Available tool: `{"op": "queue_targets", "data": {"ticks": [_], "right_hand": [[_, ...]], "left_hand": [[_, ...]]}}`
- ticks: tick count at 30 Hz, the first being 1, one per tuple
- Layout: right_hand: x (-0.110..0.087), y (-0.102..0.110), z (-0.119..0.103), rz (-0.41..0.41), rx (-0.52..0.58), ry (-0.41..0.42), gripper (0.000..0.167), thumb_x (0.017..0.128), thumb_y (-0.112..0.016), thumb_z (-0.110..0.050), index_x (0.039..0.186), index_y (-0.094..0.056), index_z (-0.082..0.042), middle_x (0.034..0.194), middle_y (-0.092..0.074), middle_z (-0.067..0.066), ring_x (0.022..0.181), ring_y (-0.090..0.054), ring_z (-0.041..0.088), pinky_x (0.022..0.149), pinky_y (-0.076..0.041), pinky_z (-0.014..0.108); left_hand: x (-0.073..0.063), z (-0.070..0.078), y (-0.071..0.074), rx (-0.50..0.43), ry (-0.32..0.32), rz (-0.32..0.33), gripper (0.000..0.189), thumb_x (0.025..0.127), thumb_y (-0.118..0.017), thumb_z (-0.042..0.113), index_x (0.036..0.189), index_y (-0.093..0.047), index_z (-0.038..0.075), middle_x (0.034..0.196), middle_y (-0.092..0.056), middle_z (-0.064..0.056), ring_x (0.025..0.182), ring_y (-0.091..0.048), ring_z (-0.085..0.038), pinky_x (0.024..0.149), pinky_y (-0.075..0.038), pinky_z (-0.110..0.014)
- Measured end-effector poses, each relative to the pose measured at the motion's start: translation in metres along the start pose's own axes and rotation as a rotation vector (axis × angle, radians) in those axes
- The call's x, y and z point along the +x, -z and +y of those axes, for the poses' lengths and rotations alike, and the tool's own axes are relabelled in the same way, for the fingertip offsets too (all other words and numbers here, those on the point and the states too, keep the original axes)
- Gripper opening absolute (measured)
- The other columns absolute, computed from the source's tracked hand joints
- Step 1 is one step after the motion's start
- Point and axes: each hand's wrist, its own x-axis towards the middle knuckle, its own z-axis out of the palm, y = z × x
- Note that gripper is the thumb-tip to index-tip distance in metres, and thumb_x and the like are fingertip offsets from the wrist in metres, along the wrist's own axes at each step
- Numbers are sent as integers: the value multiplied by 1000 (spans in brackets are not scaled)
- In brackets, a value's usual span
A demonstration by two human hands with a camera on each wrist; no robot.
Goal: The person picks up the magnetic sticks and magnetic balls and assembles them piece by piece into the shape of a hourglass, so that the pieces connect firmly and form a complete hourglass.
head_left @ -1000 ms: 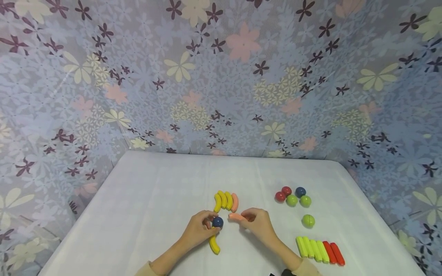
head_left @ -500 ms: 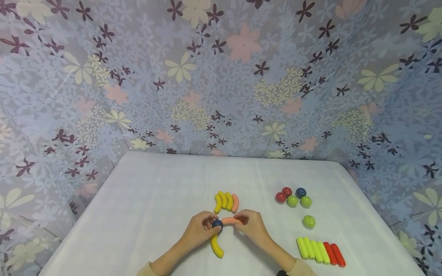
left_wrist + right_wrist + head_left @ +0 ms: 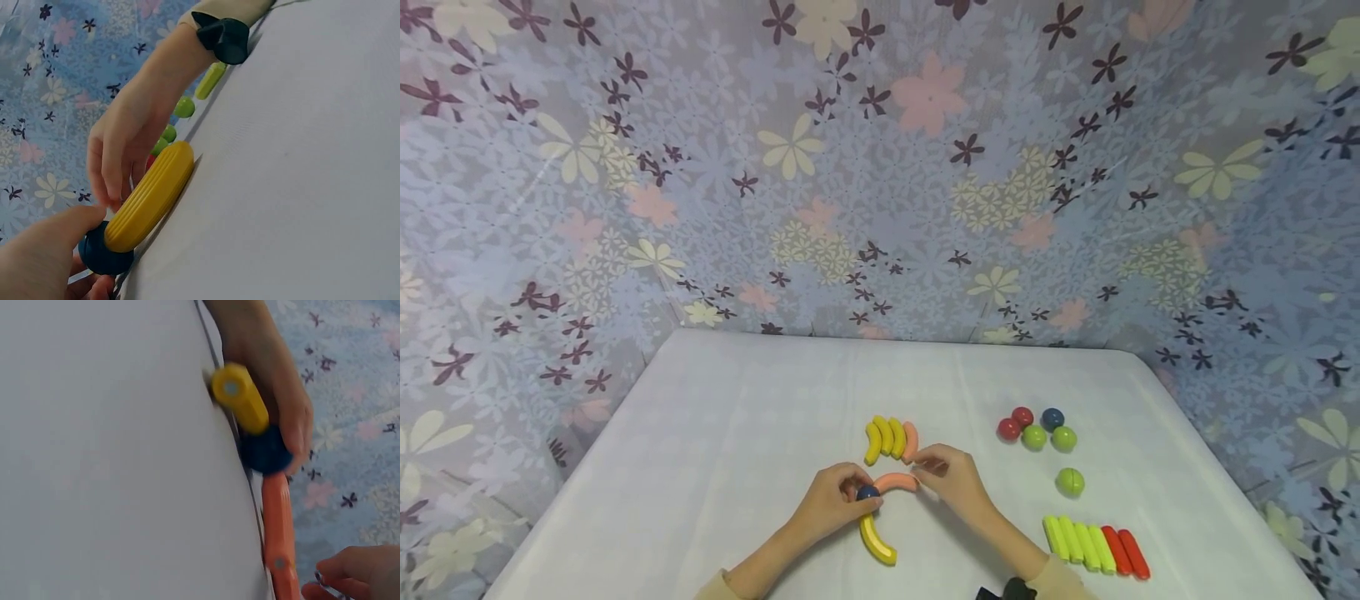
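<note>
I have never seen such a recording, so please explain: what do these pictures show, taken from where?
No machine here: the work is done barehanded. The wide view is from a camera on the person's head, the others from the left and right wrists. The left hand holds a blue ball; a yellow stick and a pink stick touch it. The right hand is beside the pink stick's far end and seems to hold nothing. Elsewhere on the table lie curved sticks, straight sticks and balls.

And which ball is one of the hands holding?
The blue ball pinched by the left hand, touching a curved yellow stick and a curved pink stick. The other blue ball lies untouched on the table, as do the rest.
</note>
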Motion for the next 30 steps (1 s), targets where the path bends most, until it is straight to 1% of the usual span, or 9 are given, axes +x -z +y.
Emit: {"op": "queue_targets", "data": {"ticks": [4,7,9,13,16,19,23,26,30], "right_hand": [[0,25,10,132,-43,-23,17,75,-71,3,90,-72,-6,87,-72,5,78,-64,16,71,-52,22],[-3,49,20,217,-81,-75,16,76,-70,2,91,-71,-3,89,-72,9,79,-64,20,71,-52,22],[-8,66,27,265,-122,-115,16,78,-70,0,95,-71,-1,92,-72,12,83,-64,23,74,-52,25],[-22,98,41,360,-178,-200,23,81,-67,-2,103,-68,4,105,-68,22,99,-60,34,87,-48,43],[-34,118,51,407,-198,-251,27,82,-67,-2,107,-66,6,113,-63,28,108,-55,40,90,-43,52],[-43,129,59,389,-223,-300,30,82,-66,-3,110,-64,6,117,-60,29,110,-53,42,89,-43,55],[-49,134,65,292,-247,-369,36,83,-65,-8,116,-61,6,119,-59,30,105,-56,39,82,-48,42],[-48,135,67,245,-254,-385,40,82,-66,-8,118,-59,7,119,-59,30,102,-58,38,81,-50,40],[-47,134,66,245,-251,-373,41,80,-69,-7,116,-59,9,118,-60,32,103,-59,41,89,-49,51]], "left_hand": [[-1,0,3,-22,13,-17,24,76,-79,32,90,-69,14,67,-53,7,55,-43,2,50,-39,-15],[-2,-1,5,-47,16,-25,25,75,-80,30,89,-68,13,65,-51,6,54,-42,2,49,-38,-15],[-2,-1,6,-64,20,-28,25,75,-80,30,87,-68,12,63,-50,5,53,-42,2,48,-37,-15],[-3,-1,4,-78,32,-32,26,74,-81,29,85,-66,10,61,-50,4,52,-42,2,47,-37,-14],[-4,0,2,-78,43,-34,28,73,-81,29,84,-66,9,60,-51,4,51,-42,2,46,-37,-14],[-5,2,2,-80,57,-33,29,73,-81,30,84,-65,8,60,-52,4,51,-44,1,46,-37,-15],[-6,2,2,-77,64,-28,30,73,-81,31,83,-65,8,61,-54,4,52,-45,1,46,-38,-15],[-5,1,2,-82,60,-26,30,73,-81,30,82,-64,7,61,-54,3,52,-45,1,47,-39,-15],[-4,0,2,-89,51,-26,29,73,-81,30,82,-64,7,61,-55,3,52,-46,1,47,-39,-15]]}}
